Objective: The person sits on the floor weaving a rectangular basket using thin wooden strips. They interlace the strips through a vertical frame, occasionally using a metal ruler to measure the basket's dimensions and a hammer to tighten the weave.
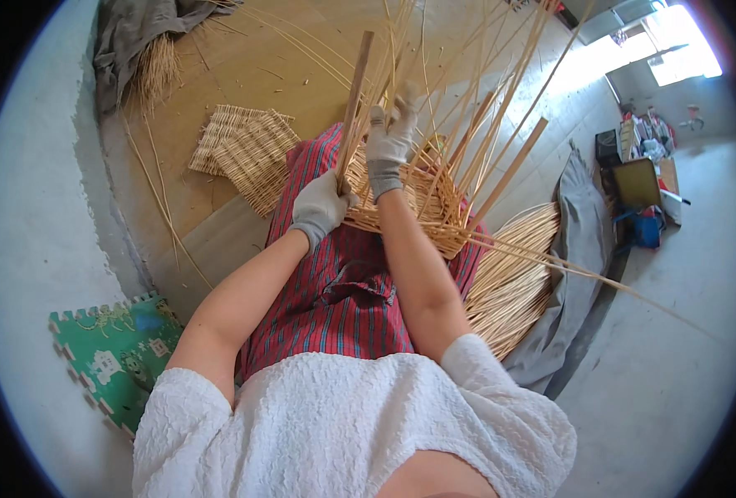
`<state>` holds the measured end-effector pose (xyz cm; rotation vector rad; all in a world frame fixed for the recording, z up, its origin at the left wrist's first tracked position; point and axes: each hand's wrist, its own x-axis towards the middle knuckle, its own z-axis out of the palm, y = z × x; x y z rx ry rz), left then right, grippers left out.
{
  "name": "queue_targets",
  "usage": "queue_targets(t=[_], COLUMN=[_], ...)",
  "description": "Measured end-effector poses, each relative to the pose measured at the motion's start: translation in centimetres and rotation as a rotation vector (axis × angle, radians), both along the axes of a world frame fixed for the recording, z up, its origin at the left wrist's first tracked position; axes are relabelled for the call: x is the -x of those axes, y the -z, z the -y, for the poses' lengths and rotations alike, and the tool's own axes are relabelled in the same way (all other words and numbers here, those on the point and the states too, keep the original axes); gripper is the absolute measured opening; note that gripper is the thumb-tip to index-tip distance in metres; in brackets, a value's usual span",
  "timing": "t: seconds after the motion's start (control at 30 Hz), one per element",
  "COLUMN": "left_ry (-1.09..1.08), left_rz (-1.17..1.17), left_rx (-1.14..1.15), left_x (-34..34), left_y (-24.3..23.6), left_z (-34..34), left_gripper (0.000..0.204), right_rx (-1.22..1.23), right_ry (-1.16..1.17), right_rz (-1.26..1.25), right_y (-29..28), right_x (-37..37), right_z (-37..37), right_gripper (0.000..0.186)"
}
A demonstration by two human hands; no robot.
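White top point(343, 415), gloved hands point(355, 178) on lap-held half-woven basket point(418, 212).

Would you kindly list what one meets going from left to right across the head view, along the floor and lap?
Green foam mat → flat woven panels → left hand → right hand → half-woven basket → bundle of loose reeds → grey cloth → clutter by the far wall.

Two finished woven mats point(247, 149) are lying on the floor; a green foam puzzle mat point(114, 357) is sitting nearer than them, a grey cloth point(135, 33) beyond.
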<state>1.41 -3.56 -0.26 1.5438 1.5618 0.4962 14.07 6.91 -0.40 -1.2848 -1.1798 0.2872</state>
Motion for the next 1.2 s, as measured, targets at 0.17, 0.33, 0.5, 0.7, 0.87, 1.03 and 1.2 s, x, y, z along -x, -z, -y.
queue_targets(t=[0.17,0.33,0.5,0.7,0.87,1.03,1.2], left_ry=[-0.028,-0.047,-0.002,-0.039,-0.088,-0.069,0.001], left_rz=[-0.043,-0.062,-0.056,-0.111,0.014,0.369,0.214], left_rx=[-0.016,0.031,0.026,0.03,-0.042,0.045,0.054], left_x=[0.4,0.5,0.3,-0.6,-0.6,0.8,0.5], left_y=[1.7,0.7,1.8,-0.4,0.8,3.3,2.6], left_z=[-0.6,0.6,0.6,0.0,0.2,-0.6,-1.3], left_gripper=[0.028,0.03,0.041,0.064,0.062,0.054,0.054], right_rx=[0.239,0.123,0.066,0.126,0.237,0.29,0.147], right_ry=[0.053,-0.197,-0.365,-0.301,-0.25,-0.201,-0.459], right_rz=[-0.188,-0.135,-0.522,-0.763,-1.102,-0.889,-1.401], right_y=[-1.5,-1.7,0.5,1.4,0.3,-2.5,2.1], right_x=[3.2,-1.1,-4.9,-6.8,-7.4,1.1,-9.9], right_z=[1.4,9.4,18.3,17.0,17.2,22.7,20.4], right_gripper=[0.052,0.028,0.054,0.058,0.058,0.059,0.05])
